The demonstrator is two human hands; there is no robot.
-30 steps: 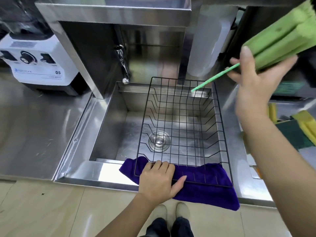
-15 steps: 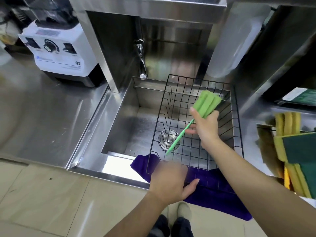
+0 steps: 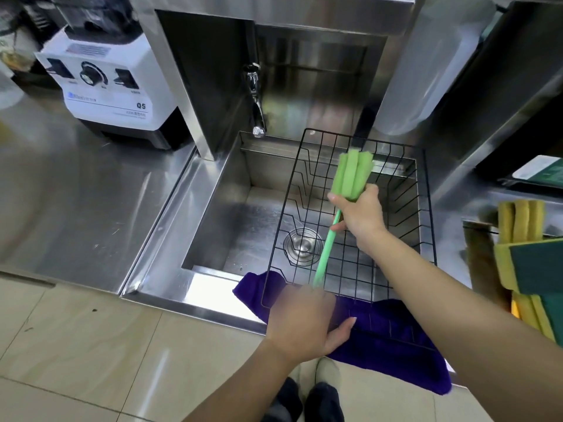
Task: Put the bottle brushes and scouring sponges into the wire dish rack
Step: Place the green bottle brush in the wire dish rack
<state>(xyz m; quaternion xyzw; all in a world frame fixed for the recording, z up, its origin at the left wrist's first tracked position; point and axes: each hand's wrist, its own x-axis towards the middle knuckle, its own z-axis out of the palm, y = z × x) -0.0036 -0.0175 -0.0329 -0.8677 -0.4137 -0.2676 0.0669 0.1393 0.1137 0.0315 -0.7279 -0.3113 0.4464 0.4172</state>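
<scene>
Head cam: right hand (image 3: pixel 361 216) is wrapped around the green bottle brush (image 3: pixel 350 175) just below its sponge head, holding it over the black wire dish rack (image 3: pixel 425 208) in the sink (image 3: pixel 213 214), handle pointing to 7 o'clock. Left hand (image 3: pixel 300 322) grips the rack's near rim on the purple cloth (image 3: pixel 396 345). Scouring sponges (image 3: pixel 530 263) are stacked at 3 o'clock.

My right hand (image 3: pixel 361 216) has carried the green bottle brush (image 3: pixel 350 175) from the right shelf area down over the wire dish rack (image 3: pixel 426 208).
</scene>
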